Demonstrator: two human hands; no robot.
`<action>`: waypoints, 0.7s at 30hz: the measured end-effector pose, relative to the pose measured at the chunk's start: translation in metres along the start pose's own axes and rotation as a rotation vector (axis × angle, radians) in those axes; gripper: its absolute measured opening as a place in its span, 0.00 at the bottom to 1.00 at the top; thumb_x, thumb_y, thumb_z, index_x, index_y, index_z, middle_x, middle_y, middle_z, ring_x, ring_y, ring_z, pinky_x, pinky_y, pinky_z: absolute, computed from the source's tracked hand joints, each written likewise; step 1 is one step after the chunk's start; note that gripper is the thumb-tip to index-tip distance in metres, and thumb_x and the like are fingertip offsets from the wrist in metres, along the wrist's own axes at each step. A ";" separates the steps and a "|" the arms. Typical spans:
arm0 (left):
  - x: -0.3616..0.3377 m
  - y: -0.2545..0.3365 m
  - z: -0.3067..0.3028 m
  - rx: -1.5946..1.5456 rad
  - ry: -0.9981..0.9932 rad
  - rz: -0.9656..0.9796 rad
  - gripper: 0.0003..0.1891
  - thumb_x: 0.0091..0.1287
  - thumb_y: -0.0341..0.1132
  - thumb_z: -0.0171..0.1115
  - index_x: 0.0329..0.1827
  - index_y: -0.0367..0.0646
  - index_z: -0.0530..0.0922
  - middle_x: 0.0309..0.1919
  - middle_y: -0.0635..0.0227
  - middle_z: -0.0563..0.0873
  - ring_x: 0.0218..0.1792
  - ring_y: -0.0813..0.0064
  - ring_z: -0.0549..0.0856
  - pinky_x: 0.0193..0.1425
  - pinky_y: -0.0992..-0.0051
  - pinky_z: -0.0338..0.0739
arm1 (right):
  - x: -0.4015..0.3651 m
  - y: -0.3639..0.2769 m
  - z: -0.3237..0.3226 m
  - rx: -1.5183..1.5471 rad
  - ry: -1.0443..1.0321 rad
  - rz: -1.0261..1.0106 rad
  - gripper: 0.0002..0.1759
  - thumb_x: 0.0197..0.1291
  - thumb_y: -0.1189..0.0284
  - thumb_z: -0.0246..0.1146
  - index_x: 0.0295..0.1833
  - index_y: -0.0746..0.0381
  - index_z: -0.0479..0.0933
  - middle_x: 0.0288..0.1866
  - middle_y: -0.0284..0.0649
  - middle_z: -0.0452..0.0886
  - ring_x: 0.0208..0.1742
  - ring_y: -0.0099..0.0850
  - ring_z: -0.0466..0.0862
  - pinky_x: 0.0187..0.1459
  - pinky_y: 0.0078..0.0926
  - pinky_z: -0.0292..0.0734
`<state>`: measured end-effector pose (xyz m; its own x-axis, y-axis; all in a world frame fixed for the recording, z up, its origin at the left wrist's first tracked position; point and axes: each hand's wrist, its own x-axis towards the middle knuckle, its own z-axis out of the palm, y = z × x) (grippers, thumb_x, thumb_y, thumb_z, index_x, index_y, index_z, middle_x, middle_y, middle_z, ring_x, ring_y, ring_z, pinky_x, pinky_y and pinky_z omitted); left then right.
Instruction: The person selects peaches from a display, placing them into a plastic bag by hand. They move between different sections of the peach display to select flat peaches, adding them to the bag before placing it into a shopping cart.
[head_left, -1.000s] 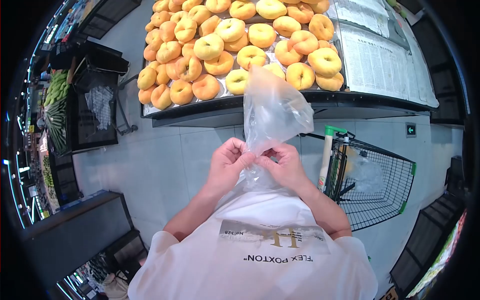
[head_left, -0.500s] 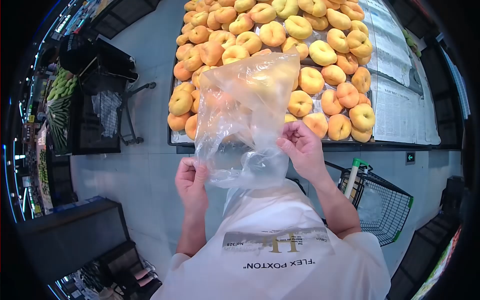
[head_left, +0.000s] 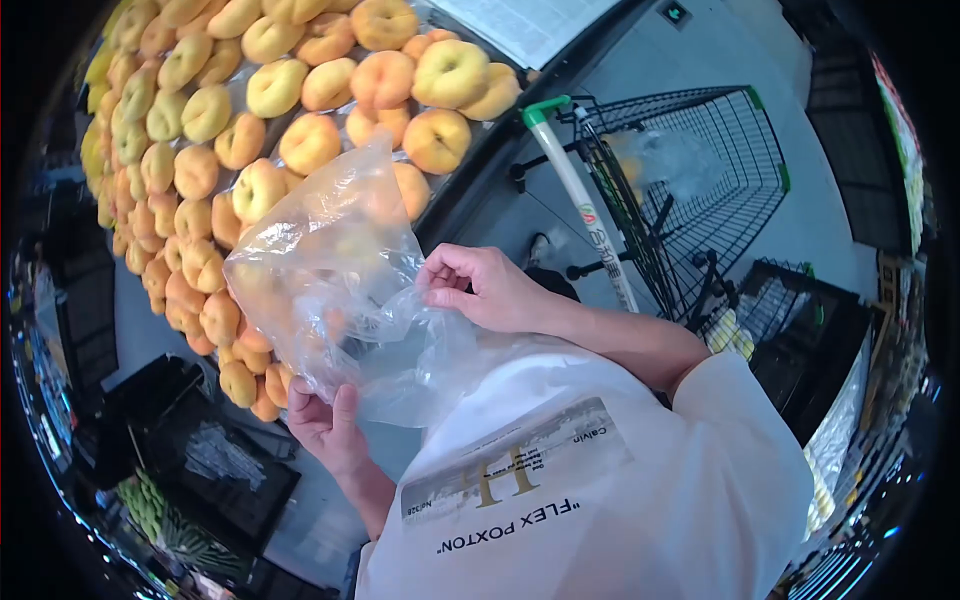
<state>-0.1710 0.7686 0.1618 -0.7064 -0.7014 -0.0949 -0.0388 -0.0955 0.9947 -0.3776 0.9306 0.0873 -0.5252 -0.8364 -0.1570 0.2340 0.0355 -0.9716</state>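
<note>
A clear plastic produce bag (head_left: pixel 325 250) is spread between my two hands, crinkled and see-through, with nothing visible inside it. The fingers of my left hand (head_left: pixel 330 425) pinch its edge on the lower left. On the other side, my right hand (head_left: pixel 480 285) grips the bag between thumb and curled fingers. Behind and below the bag lie many flat peaches (head_left: pixel 310 145), yellow to orange, heaped on a display stand. The bag overlaps the nearest peaches in this view.
A shopping cart with a white and green handle (head_left: pixel 585 205) stands to the right, a clear bag (head_left: pixel 680 160) in its basket. Printed paper (head_left: pixel 520 30) covers part of the stand at the top. Green vegetables (head_left: pixel 175 535) sit at lower left.
My view has turned to the right, so the peaches now lie at left and the cart sits nearer the middle. Both hands still hold the bag.
</note>
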 end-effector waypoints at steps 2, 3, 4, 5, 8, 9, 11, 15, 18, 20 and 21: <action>0.013 -0.004 0.021 0.028 -0.090 0.025 0.11 0.64 0.23 0.71 0.40 0.41 0.75 0.38 0.72 0.84 0.39 0.84 0.80 0.49 0.81 0.74 | -0.021 0.012 -0.016 0.017 0.106 0.013 0.08 0.66 0.77 0.68 0.48 0.66 0.78 0.37 0.34 0.85 0.38 0.20 0.83 0.43 0.23 0.81; 0.017 -0.002 0.033 0.042 -0.121 0.018 0.10 0.64 0.23 0.71 0.40 0.41 0.75 0.38 0.72 0.84 0.39 0.84 0.80 0.49 0.81 0.73 | -0.031 0.019 -0.024 0.007 0.159 0.027 0.09 0.66 0.76 0.69 0.49 0.67 0.79 0.36 0.36 0.85 0.38 0.22 0.83 0.43 0.24 0.81; 0.021 -0.001 0.044 0.056 -0.147 0.014 0.10 0.64 0.23 0.71 0.40 0.41 0.75 0.37 0.72 0.84 0.38 0.84 0.80 0.49 0.81 0.73 | -0.043 0.015 -0.035 -0.020 0.177 0.027 0.10 0.66 0.76 0.69 0.49 0.66 0.79 0.36 0.36 0.85 0.38 0.22 0.83 0.43 0.24 0.81; 0.024 -0.002 0.052 0.055 -0.170 0.025 0.11 0.63 0.23 0.71 0.40 0.42 0.75 0.36 0.73 0.83 0.38 0.83 0.79 0.50 0.80 0.73 | -0.056 0.009 -0.047 -0.050 0.191 0.027 0.10 0.66 0.75 0.69 0.49 0.66 0.79 0.36 0.36 0.85 0.38 0.23 0.84 0.42 0.24 0.81; 0.036 -0.001 0.066 0.073 -0.265 0.087 0.11 0.62 0.23 0.70 0.41 0.41 0.76 0.36 0.73 0.82 0.38 0.83 0.79 0.52 0.78 0.73 | -0.103 0.003 -0.086 -0.114 0.386 0.019 0.12 0.66 0.73 0.70 0.51 0.66 0.80 0.36 0.37 0.85 0.37 0.23 0.84 0.43 0.24 0.80; 0.039 -0.004 0.067 0.103 -0.252 0.079 0.11 0.62 0.23 0.70 0.41 0.42 0.76 0.36 0.73 0.82 0.38 0.82 0.78 0.52 0.78 0.72 | -0.124 0.011 -0.104 -0.119 0.506 0.035 0.12 0.66 0.73 0.69 0.52 0.66 0.81 0.37 0.36 0.85 0.38 0.23 0.84 0.44 0.23 0.80; 0.043 -0.004 0.081 0.111 -0.240 0.083 0.08 0.65 0.22 0.66 0.41 0.41 0.75 0.38 0.72 0.82 0.40 0.82 0.79 0.53 0.78 0.73 | -0.166 0.011 -0.143 -0.178 0.756 0.106 0.12 0.66 0.73 0.69 0.52 0.65 0.81 0.39 0.35 0.86 0.39 0.22 0.84 0.45 0.23 0.80; 0.049 0.002 0.108 0.084 -0.369 0.081 0.07 0.67 0.20 0.61 0.42 0.40 0.74 0.38 0.71 0.81 0.41 0.82 0.79 0.55 0.78 0.73 | -0.261 0.035 -0.215 -0.429 1.098 0.288 0.11 0.71 0.73 0.65 0.55 0.64 0.80 0.42 0.29 0.83 0.43 0.17 0.80 0.48 0.18 0.76; 0.048 0.000 0.115 0.110 -0.354 0.076 0.09 0.64 0.21 0.66 0.38 0.42 0.74 0.35 0.74 0.79 0.37 0.83 0.76 0.50 0.79 0.70 | -0.325 0.083 -0.237 -0.555 1.157 0.538 0.12 0.68 0.71 0.66 0.54 0.64 0.80 0.44 0.37 0.86 0.44 0.25 0.85 0.49 0.26 0.80; 0.048 0.007 0.131 0.127 -0.345 0.076 0.09 0.64 0.21 0.66 0.37 0.42 0.74 0.34 0.74 0.79 0.37 0.83 0.76 0.50 0.79 0.70 | -0.377 0.143 -0.233 -0.707 1.066 0.740 0.15 0.65 0.68 0.67 0.53 0.66 0.79 0.45 0.44 0.87 0.48 0.36 0.87 0.51 0.33 0.81; 0.050 -0.002 0.113 0.123 -0.366 0.076 0.08 0.65 0.19 0.63 0.38 0.41 0.74 0.36 0.72 0.80 0.39 0.82 0.78 0.53 0.78 0.72 | -0.408 0.188 -0.228 -0.812 0.994 0.826 0.17 0.64 0.66 0.67 0.53 0.66 0.79 0.46 0.48 0.87 0.50 0.42 0.88 0.52 0.38 0.82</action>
<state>-0.2865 0.8132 0.1597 -0.9150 -0.4029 -0.0222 -0.0453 0.0478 0.9978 -0.3059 1.4029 -0.0720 -0.8735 0.2507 -0.4172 0.4040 0.8515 -0.3343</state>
